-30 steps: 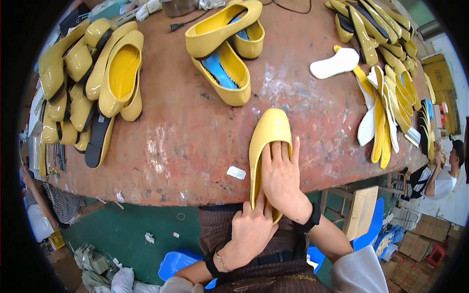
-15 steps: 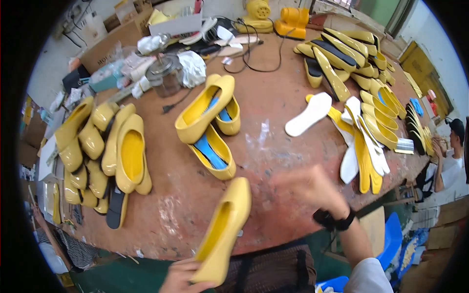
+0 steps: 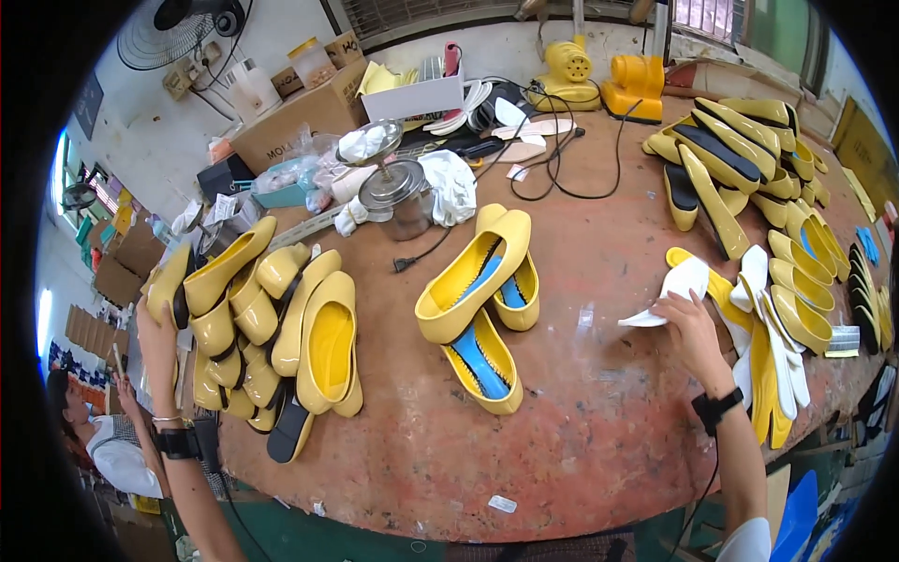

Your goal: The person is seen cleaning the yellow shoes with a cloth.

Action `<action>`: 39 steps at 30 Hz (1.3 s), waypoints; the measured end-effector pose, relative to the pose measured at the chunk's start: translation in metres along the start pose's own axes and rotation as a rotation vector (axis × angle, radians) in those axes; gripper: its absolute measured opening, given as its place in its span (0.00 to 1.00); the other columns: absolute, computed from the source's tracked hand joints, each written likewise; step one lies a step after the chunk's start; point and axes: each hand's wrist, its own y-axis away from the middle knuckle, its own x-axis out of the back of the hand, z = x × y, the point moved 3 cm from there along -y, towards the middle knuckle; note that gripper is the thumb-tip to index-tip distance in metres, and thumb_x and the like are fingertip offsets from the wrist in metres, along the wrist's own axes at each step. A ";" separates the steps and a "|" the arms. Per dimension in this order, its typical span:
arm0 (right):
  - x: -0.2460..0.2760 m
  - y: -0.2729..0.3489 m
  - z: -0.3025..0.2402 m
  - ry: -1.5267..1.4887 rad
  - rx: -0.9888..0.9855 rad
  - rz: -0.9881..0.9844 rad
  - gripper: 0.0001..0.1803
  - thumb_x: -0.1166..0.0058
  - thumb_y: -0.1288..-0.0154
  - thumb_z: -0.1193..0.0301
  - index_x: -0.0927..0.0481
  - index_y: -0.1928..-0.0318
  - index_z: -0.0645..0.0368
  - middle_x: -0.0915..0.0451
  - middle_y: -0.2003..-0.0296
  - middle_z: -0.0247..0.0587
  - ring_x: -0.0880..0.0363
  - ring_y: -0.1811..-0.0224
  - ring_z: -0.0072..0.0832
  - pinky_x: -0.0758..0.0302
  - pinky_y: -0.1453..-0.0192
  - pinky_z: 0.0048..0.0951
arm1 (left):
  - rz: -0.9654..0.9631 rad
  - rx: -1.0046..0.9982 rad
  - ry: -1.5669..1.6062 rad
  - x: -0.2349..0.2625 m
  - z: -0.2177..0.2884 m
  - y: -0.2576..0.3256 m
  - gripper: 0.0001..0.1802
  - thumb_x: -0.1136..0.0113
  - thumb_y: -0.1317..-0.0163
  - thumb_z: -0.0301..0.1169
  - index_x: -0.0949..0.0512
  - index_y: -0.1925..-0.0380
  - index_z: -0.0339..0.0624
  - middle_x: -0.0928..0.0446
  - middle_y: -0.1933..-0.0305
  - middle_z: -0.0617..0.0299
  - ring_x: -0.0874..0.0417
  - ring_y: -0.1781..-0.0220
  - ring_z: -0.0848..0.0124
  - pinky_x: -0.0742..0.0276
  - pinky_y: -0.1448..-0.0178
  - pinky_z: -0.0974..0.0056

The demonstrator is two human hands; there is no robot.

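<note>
Insole, white, pinched by the right hand beside loose insoles, could crease if squeezed, while the left hand, grip unclear, could topple the leftmost shoe by nudging it.

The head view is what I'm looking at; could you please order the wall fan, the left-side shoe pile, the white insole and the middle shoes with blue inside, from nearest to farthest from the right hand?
1. White insole: at the fingers of the right hand.
2. Middle shoes: left of it.
3. Shoe pile: farther left.
4. Wall fan: upper left.
</note>
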 end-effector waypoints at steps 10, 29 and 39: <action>0.052 0.097 -0.096 -1.805 -0.629 0.530 0.20 0.52 0.24 0.62 0.31 0.38 0.56 0.26 0.62 0.30 0.27 0.70 0.19 0.25 0.66 0.23 | -0.131 -0.595 0.325 -0.190 0.304 0.208 0.25 0.28 0.45 0.41 0.18 0.52 0.37 0.33 0.29 0.41 0.28 0.32 0.45 0.32 0.30 0.49; 0.026 0.201 -0.159 -2.111 -0.947 0.394 0.33 0.56 0.31 0.59 0.40 0.30 0.62 0.23 0.48 0.55 0.21 0.58 0.37 0.20 0.50 0.42 | -0.387 -0.444 0.330 -0.158 0.342 0.326 0.24 0.32 0.43 0.47 0.18 0.57 0.37 0.18 0.55 0.46 0.19 0.51 0.51 0.30 0.40 0.48; 0.067 0.205 -0.135 -1.794 -0.931 0.624 0.37 0.69 0.22 0.41 0.40 0.27 0.54 0.23 0.44 0.42 0.24 0.66 0.22 0.21 0.64 0.26 | -0.780 -0.640 0.790 -0.013 0.245 0.347 0.09 0.26 0.54 0.26 0.20 0.77 0.37 0.20 0.69 0.54 0.17 0.59 0.55 0.23 0.55 0.55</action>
